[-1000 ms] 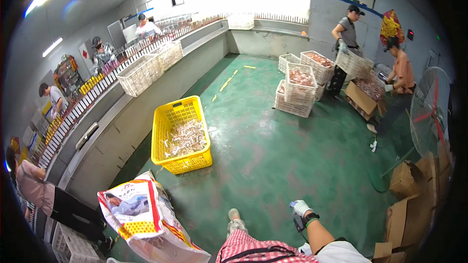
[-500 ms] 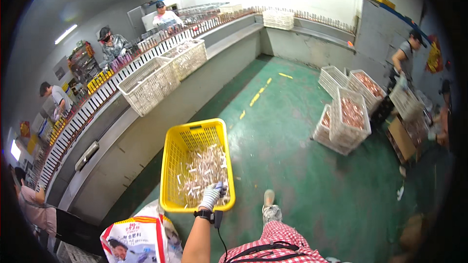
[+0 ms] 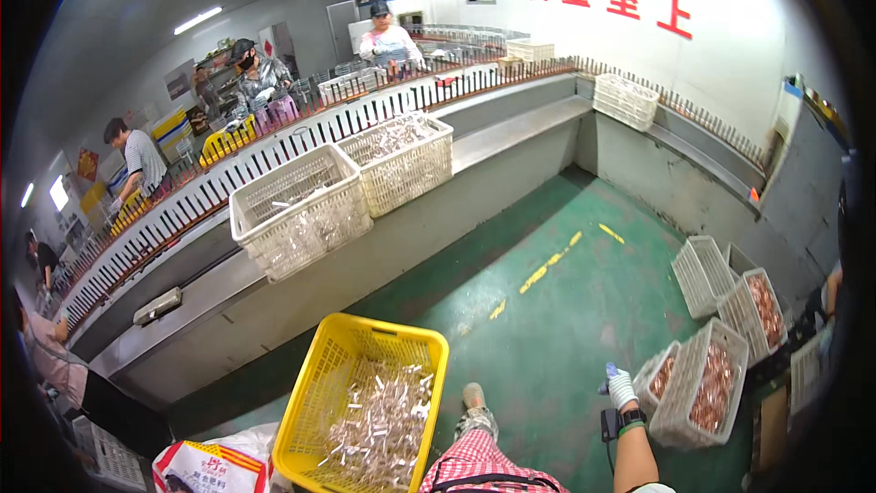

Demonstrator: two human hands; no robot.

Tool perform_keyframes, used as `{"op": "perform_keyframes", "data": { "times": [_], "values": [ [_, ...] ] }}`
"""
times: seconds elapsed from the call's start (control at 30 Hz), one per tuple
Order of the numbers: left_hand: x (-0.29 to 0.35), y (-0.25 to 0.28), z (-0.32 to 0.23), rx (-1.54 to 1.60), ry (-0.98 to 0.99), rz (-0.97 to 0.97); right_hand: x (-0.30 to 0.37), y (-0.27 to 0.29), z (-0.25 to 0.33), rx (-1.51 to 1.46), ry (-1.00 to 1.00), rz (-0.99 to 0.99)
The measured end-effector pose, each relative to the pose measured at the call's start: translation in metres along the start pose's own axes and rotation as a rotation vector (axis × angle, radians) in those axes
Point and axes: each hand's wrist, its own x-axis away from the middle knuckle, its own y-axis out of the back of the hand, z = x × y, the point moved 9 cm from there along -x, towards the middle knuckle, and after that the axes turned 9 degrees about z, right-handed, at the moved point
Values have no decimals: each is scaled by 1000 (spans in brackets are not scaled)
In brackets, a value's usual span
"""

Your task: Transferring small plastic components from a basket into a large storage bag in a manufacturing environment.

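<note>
Nearest, the right hand point(image 3: 622, 390), in a white glove with a dark wrist strap, hangs over the green floor point(image 3: 547, 347) just left of a white crate point(image 3: 707, 383) of reddish-brown parts; it grasps nothing, though whether the fingers are curled or slack cannot be told. The left hand is out of view. By the person's shoe point(image 3: 474, 411) the yellow crate point(image 3: 360, 402) sits on the floor, partly filled with small pale pieces, and no hand touches it. A printed bag point(image 3: 214, 466) lies just left of it.

Judging from this, the yellow crate is set down and not yet carried or emptied anywhere; the handling of it is all left to do.

Further off, two white baskets point(image 3: 297, 210) of similar pieces rest on the long bench point(image 3: 511, 123). Beyond its slotted rail, other people point(image 3: 388, 36) stand working.
</note>
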Motion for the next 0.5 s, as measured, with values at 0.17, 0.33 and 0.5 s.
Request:
{"op": "perform_keyframes", "data": {
  "times": [0.17, 0.33, 0.5],
  "values": [
    [-45, 25, -197, 14, -131, 10, -178, -82, 23, 139, -90, 182],
    [-61, 134, -460, 187, -421, -203, -304, -177, 86, 326, -98, 467],
    [10, 289, -676, 927, -835, -32, -461, -275, 218, 544, 130, 556]
  ]
}}
